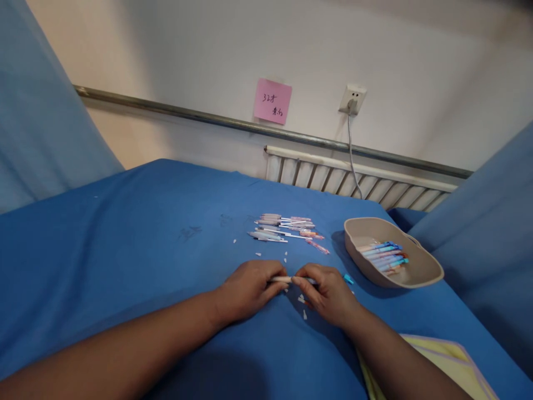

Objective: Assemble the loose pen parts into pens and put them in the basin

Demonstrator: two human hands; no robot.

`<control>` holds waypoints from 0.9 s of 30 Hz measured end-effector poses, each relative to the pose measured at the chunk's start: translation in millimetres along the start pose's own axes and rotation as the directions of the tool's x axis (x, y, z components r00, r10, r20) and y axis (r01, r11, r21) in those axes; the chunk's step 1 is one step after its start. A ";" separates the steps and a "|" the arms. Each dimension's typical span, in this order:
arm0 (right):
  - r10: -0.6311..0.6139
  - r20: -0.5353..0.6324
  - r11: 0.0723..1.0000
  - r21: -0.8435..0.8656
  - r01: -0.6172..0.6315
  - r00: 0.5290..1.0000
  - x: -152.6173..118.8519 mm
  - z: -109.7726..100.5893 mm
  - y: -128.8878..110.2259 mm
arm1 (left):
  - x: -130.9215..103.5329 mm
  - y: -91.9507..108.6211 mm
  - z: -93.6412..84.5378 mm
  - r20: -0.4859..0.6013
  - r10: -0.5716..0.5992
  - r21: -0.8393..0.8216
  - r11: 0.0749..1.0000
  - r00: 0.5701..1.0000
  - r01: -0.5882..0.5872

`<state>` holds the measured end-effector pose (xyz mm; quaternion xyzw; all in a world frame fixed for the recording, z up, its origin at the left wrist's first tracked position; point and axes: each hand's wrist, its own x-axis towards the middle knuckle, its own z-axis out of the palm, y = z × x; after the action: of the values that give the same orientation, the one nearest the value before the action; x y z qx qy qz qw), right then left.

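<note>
Head view: both hands [287, 286] grip a pen [282, 279].

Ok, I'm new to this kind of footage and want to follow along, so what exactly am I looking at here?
There is no machine: a person works with two bare hands, and the single picture comes from a camera worn on their head, looking forward and down. The left hand and the right hand meet over a blue cloth, pinching a slim, pen-like piece between them. Beyond them lies a group of pens and pen parts, with small white bits scattered nearby. To the right, a beige basket holds more pens.
</note>
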<state>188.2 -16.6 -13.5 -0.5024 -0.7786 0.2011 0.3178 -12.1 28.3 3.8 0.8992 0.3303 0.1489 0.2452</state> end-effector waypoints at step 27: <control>0.106 0.065 0.984 0.139 -0.114 0.992 -0.3 3.9 -2.6 | 0.4 -3.7 3.1 -0.002 0.023 -0.021 1.000 1.000 -0.023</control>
<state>183.8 -17.9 -14.8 -0.5145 -0.7422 0.2879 0.3188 -12.4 30.0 -0.7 0.9003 0.3185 0.1557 0.2525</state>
